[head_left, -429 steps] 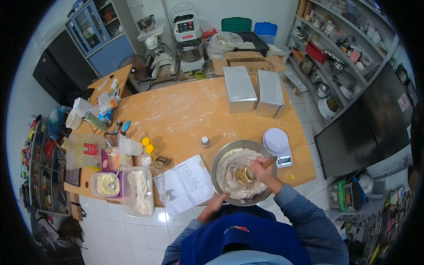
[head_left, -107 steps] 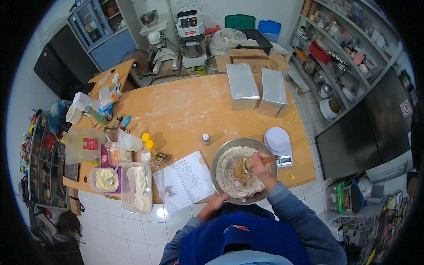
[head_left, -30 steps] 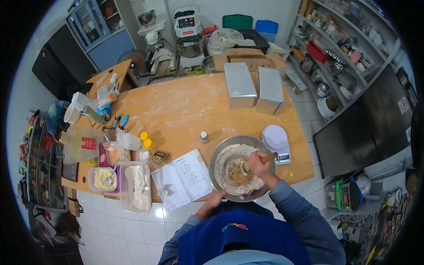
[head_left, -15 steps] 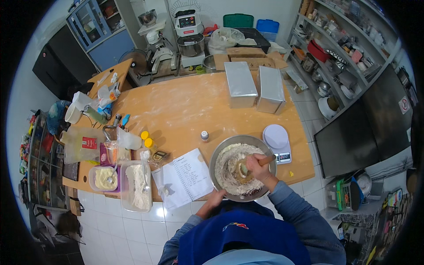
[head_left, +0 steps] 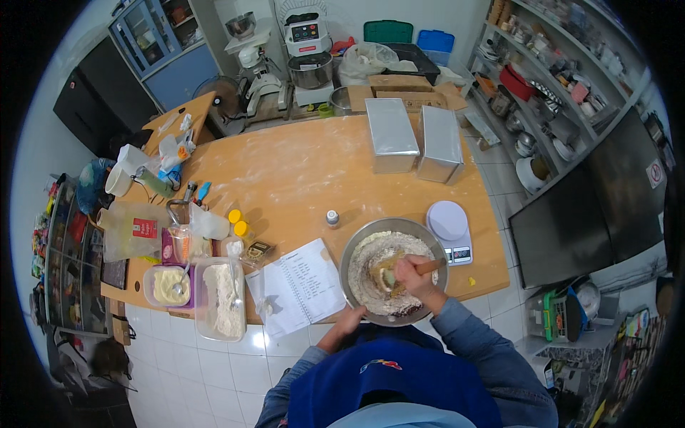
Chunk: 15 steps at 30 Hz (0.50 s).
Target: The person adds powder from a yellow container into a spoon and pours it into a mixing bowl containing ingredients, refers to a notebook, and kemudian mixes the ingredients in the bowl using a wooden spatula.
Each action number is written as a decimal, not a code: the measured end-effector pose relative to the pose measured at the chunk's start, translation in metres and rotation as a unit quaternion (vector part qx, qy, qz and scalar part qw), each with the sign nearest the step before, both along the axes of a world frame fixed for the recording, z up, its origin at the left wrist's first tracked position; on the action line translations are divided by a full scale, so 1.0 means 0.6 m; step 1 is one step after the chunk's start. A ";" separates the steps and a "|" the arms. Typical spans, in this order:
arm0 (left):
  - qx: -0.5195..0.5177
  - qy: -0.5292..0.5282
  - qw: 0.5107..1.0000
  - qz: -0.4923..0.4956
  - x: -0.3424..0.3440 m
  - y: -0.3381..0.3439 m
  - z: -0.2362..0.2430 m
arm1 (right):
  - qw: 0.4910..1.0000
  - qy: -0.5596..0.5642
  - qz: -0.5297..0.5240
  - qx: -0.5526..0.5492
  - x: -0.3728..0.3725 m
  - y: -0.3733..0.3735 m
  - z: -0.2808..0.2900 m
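Head view: the right hand [head_left: 414,274], clasping the wooden-handled tool [head_left: 432,265] set in the bowl [head_left: 394,224], sits slightly nearer the bowl's near rim than half a second ago. The left hand [head_left: 346,321] contacts that rim, closure indeterminable; a handwritten notebook [head_left: 298,287] lies left of the bowl.

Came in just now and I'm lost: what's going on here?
The person's right hand grips a wooden-handled tool in a metal bowl of floury mixture; the left hand touches the bowl's edge. The mixture looks uneven, browner in the middle. An open notebook lies left of the bowl, a kitchen scale right.
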<state>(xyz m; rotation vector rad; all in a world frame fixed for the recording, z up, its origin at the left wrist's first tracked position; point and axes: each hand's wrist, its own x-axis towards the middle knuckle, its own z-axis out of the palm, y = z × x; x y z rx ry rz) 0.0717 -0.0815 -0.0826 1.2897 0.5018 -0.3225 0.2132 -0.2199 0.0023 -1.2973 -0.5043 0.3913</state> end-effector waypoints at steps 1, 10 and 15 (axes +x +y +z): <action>-0.001 -0.015 1.000 0.002 -0.001 0.000 -0.010 | 1.000 -0.005 0.000 -0.029 0.011 -0.008 0.007; 0.075 -0.032 0.997 -0.013 -0.003 -0.004 0.017 | 0.994 -0.076 -0.071 0.022 0.010 0.004 0.053; 0.031 -0.047 0.998 0.022 -0.001 -0.007 -0.010 | 0.999 0.027 -0.029 -0.024 -0.010 -0.002 -0.010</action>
